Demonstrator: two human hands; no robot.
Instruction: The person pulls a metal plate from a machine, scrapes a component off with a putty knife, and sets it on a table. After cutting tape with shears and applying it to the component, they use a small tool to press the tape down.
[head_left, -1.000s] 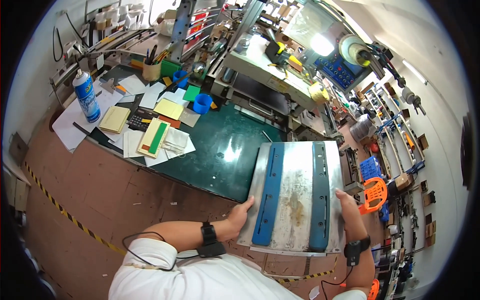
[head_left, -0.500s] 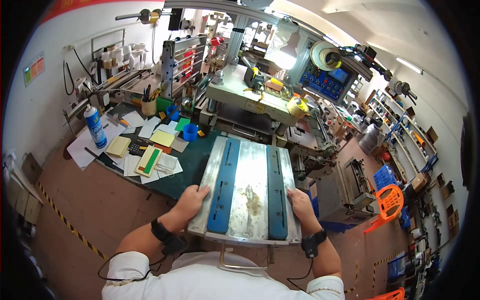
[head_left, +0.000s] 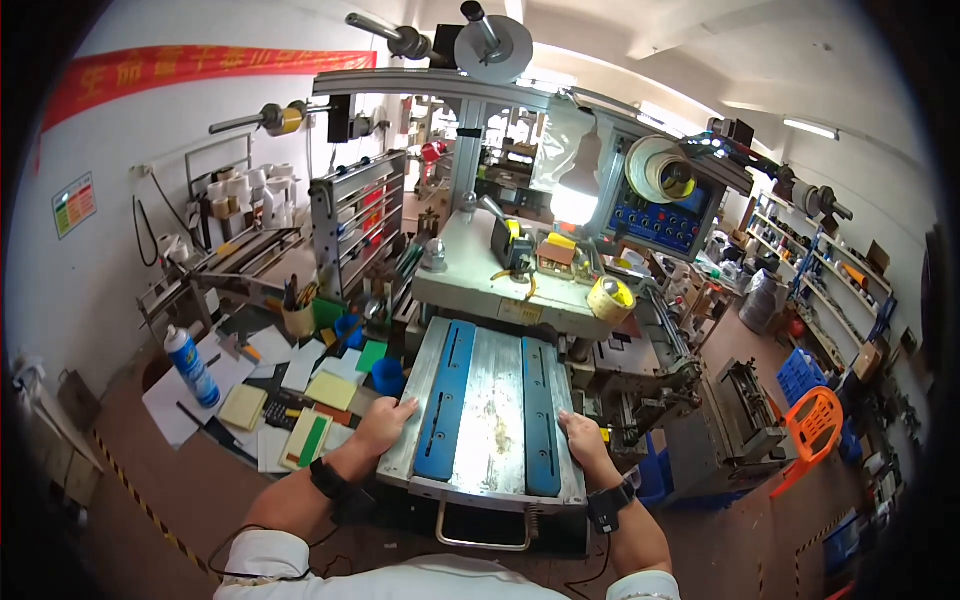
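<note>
A heavy silver metal plate (head_left: 490, 425) lies level in front of me, its middle scuffed and brown-stained. Two slotted blue strips run along it, a left strip (head_left: 446, 400) and a right strip (head_left: 541, 420). My left hand (head_left: 380, 430) grips the plate's left edge, thumb on top. On the opposite edge, my right hand (head_left: 587, 445) holds it the same way; the fingers underneath are hidden on both sides. The plate's far end reaches the front of the pale machine head (head_left: 470, 290). Below its near edge hangs a bent metal handle (head_left: 483, 547) beside a spring.
Left of the plate, a table holds papers (head_left: 243, 407), a blue spray can (head_left: 191, 366) and a blue cup (head_left: 387, 376). A lit lamp (head_left: 577, 195) hangs above the machine, near a control panel (head_left: 655, 225). An orange chair (head_left: 812, 425) stands at right.
Both hands have carried the plate forward, toward the machine head. My view has tilted upward, so more of the upper frame and red banner shows, and the handle is more fully seen.
</note>
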